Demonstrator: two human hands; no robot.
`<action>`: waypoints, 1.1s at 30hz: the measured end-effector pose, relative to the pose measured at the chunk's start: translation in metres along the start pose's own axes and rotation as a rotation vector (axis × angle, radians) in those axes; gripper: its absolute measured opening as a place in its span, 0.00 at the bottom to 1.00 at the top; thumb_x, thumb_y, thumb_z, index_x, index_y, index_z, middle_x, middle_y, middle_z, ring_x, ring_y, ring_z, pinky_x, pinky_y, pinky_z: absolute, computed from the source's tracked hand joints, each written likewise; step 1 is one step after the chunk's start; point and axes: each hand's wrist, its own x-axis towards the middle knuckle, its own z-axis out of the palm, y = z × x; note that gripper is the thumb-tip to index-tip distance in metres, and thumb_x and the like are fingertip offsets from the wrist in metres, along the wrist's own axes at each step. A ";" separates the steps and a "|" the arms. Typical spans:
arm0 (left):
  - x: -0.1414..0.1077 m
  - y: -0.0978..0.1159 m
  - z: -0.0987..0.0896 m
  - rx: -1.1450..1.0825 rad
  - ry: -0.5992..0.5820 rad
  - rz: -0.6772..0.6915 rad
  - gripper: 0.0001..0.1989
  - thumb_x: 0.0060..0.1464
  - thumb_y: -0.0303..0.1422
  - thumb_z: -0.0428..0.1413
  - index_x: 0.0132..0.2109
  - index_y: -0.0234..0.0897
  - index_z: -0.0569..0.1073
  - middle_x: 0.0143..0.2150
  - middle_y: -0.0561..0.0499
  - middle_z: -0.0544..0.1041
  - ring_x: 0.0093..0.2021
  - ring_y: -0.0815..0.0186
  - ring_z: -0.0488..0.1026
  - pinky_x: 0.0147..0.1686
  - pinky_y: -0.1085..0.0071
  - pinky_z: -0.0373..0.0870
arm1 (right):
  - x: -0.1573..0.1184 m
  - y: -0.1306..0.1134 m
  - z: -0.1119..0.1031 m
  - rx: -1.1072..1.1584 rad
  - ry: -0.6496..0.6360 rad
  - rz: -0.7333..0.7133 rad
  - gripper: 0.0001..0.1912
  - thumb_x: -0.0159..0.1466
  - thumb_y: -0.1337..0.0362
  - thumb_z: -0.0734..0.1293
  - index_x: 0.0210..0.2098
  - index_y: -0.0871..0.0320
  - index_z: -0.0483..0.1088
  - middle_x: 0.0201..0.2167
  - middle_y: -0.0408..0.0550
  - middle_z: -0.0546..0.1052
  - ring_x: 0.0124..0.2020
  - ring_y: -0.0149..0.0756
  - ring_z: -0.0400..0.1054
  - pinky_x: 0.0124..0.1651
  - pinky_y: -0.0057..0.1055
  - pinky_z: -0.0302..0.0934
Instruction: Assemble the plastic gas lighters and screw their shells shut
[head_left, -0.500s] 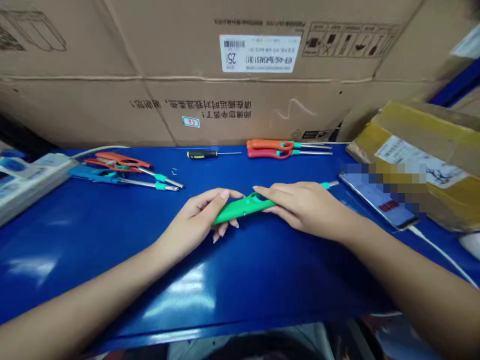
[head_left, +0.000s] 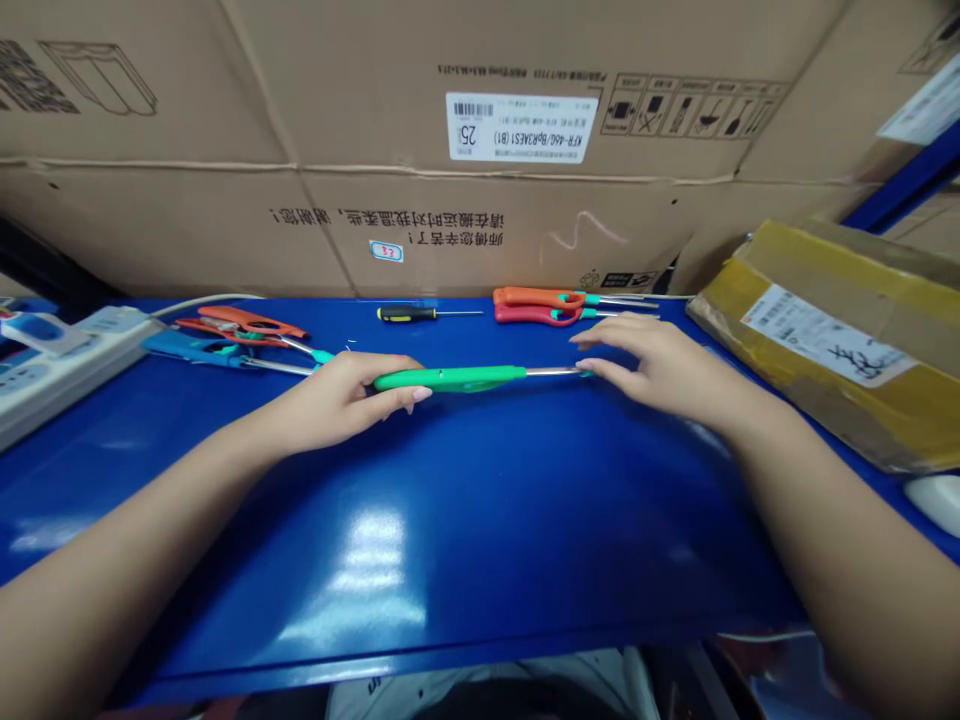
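Observation:
My left hand (head_left: 334, 400) is closed round the handle end of a green long-necked gas lighter (head_left: 450, 379). The lighter lies level across the view, its metal neck pointing right and its trigger opening facing down. At the neck's tip is my right hand (head_left: 660, 360), its thumb and fingers apart. The thumb is at or just beside the tip; whether it touches cannot be made out. Beyond the right hand lie an orange lighter (head_left: 529, 297) and a red lighter (head_left: 525, 314), side by side.
A blue lighter (head_left: 191, 348) and orange ones (head_left: 259, 322) lie left, beside a power strip (head_left: 67, 370). A screwdriver (head_left: 409, 313) lies at the back. Behind stands a large carton (head_left: 375, 120); a taped box (head_left: 840, 330) is right on the blue table (head_left: 480, 540).
The green lighter has moved left and farther from me, and has turned so its trigger opening faces down. My right hand has let go of its handle and moved to the tip.

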 end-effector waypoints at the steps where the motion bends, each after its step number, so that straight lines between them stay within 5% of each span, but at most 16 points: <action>1: 0.000 -0.001 -0.001 -0.018 -0.011 -0.007 0.18 0.64 0.47 0.54 0.40 0.36 0.76 0.31 0.54 0.76 0.30 0.69 0.71 0.30 0.77 0.67 | -0.001 0.003 -0.002 0.007 -0.037 0.040 0.16 0.69 0.57 0.64 0.49 0.58 0.76 0.49 0.53 0.81 0.51 0.47 0.75 0.55 0.44 0.66; 6: -0.002 -0.003 -0.008 -0.063 -0.012 -0.046 0.17 0.63 0.47 0.55 0.39 0.36 0.76 0.29 0.54 0.76 0.29 0.70 0.71 0.29 0.78 0.68 | -0.002 0.008 -0.012 0.105 -0.201 0.161 0.18 0.66 0.48 0.66 0.43 0.55 0.78 0.42 0.49 0.82 0.42 0.44 0.76 0.44 0.39 0.67; 12: -0.004 -0.001 -0.012 -0.114 -0.014 -0.096 0.18 0.61 0.48 0.56 0.38 0.35 0.75 0.27 0.55 0.74 0.27 0.70 0.69 0.27 0.77 0.65 | 0.001 0.002 -0.009 0.152 -0.165 0.050 0.17 0.70 0.53 0.62 0.41 0.57 0.77 0.39 0.49 0.81 0.38 0.39 0.74 0.43 0.34 0.63; 22: -0.004 0.022 0.027 -0.441 -0.099 -0.138 0.21 0.63 0.47 0.55 0.31 0.35 0.69 0.24 0.57 0.64 0.24 0.73 0.59 0.24 0.76 0.55 | 0.000 -0.038 0.017 0.066 -0.150 -0.135 0.18 0.75 0.57 0.56 0.47 0.59 0.74 0.41 0.52 0.79 0.39 0.40 0.73 0.44 0.35 0.61; 26: -0.003 0.022 0.032 -0.577 -0.065 -0.158 0.20 0.63 0.47 0.55 0.34 0.33 0.75 0.22 0.57 0.64 0.23 0.74 0.58 0.23 0.75 0.52 | -0.002 -0.040 0.017 0.063 -0.096 -0.132 0.17 0.74 0.57 0.56 0.50 0.60 0.72 0.43 0.51 0.78 0.41 0.39 0.73 0.42 0.32 0.62; 33: -0.005 0.015 0.034 -0.751 -0.110 -0.186 0.20 0.64 0.46 0.56 0.39 0.31 0.79 0.20 0.58 0.61 0.20 0.75 0.54 0.21 0.74 0.47 | 0.000 -0.046 0.018 -0.158 -0.170 -0.104 0.15 0.74 0.58 0.55 0.38 0.57 0.67 0.34 0.49 0.77 0.31 0.39 0.70 0.30 0.33 0.51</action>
